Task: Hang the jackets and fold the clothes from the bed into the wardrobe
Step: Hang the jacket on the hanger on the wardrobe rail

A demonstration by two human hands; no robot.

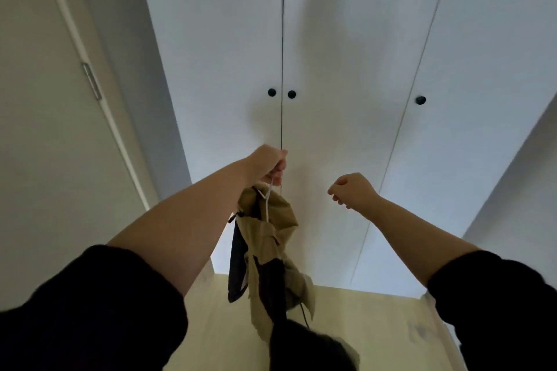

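Head view: my left hand [269,163] is raised, fist curled round a white hanger hook [268,196], with the tan-and-black jacket [268,253] dangling below it. My right hand [351,190] is raised beside it, fingers curled, holding nothing. Closed white wardrobe doors [346,54] with black knobs [291,94] face me; pale floor [361,325] below.

No text, label, brand or number can be read anywhere in view.
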